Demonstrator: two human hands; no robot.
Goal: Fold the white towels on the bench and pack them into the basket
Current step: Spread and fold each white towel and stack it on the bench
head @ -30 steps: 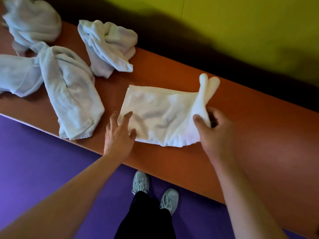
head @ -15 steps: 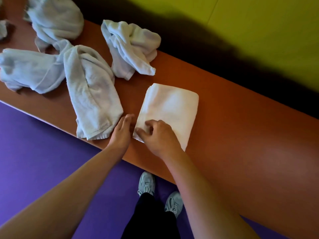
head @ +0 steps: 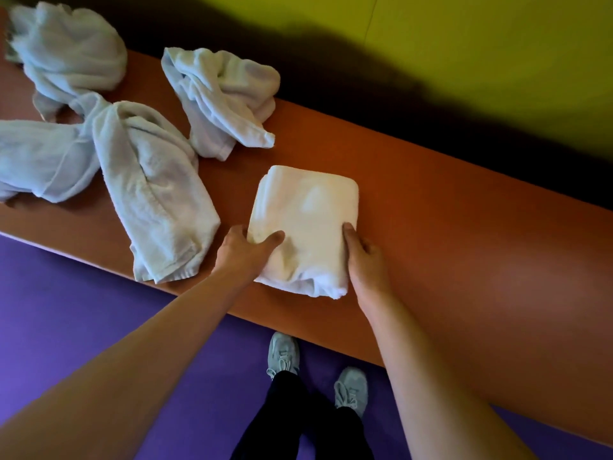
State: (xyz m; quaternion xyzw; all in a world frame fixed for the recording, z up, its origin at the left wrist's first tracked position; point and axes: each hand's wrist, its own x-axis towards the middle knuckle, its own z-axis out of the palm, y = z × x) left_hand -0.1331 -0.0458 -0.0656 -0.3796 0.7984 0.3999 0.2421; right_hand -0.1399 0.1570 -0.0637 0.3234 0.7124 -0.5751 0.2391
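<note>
A folded white towel [head: 306,224] lies on the orange bench [head: 464,234] near its front edge. My left hand [head: 245,252] grips its near left side, thumb on top. My right hand [head: 363,257] grips its near right side, thumb on top, fingers under the edge. To the left lie several unfolded white towels: a long one [head: 156,190] hanging toward the front edge, a crumpled one [head: 225,97] behind the folded towel, another bunched one [head: 69,58] at the far left, and a flatter one [head: 36,157] at the left edge. No basket is in view.
A yellow-green wall [head: 497,54] runs behind the bench. The floor [head: 83,320] below is purple, and my feet in grey shoes [head: 283,355] stand close to the bench's front edge. The bench's right half [head: 497,277] shows bare orange surface.
The towel's right end was folded over to the left, making a compact rectangle. My right hand moved from its left corner to its right side; my left hand now grips the left side.
</note>
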